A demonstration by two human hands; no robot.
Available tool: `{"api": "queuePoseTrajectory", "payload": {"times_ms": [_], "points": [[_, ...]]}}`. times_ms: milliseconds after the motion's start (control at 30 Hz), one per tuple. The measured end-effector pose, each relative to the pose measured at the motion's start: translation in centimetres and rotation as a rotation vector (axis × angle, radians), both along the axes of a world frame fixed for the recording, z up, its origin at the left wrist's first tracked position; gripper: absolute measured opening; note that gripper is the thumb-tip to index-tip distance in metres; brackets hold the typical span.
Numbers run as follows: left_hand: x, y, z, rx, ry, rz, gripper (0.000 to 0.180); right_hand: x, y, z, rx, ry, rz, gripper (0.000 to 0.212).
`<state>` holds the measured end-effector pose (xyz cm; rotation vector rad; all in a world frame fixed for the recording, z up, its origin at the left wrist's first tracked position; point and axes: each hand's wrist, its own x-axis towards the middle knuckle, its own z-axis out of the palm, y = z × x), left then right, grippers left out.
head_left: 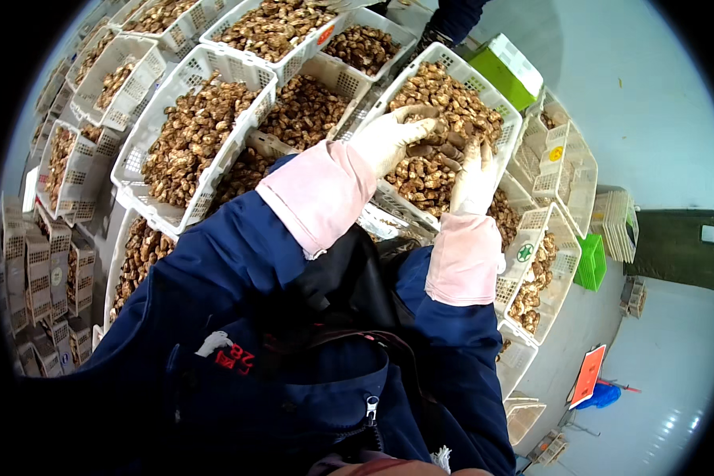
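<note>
Both my hands wear whitish gloves and reach into a white plastic crate (379,109) heaped with small brown-and-pale mushrooms (435,86). My left hand (393,141) comes in over the crate's left side, its fingers curled around mushrooms in the middle of the heap. Across from it, my right hand (474,181) is bent inward with its fingertips against the same cluster. Several darker mushrooms (451,148) show between the two hands. Exactly what lies under the fingers is partly hidden. Pink cuffs cover both wrists.
More mushroom-filled crates (123,170) stand close on the left, some stacked. To the right are another filled crate (565,266), green crates (591,262) and a green-and-white box (509,70). Another person's dark sleeve (456,17) appears beyond my crate.
</note>
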<state>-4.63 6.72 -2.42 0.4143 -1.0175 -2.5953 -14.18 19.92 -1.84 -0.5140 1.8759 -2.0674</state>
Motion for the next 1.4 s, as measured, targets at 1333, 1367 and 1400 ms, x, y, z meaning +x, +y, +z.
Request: {"api": "queuePoseTrajectory", "payload": {"times_ms": [1333,1367,1400], "points": [[4.3,-7.8,-0.7,0.102,0.035,0.010,0.053,-0.6,0.0,-4.3,0.420,0.073,0.318,0.034],[3.7,-5.2,1.2,-0.013,-0.032,-0.015,0.053,-0.8,0.2,-4.5,0.500,0.150,0.284,0.031],[3.2,-3.0,3.2,-0.132,-0.100,-0.033,0.054,0.7,-0.2,-2.7,0.466,0.171,0.238,0.028]]}}
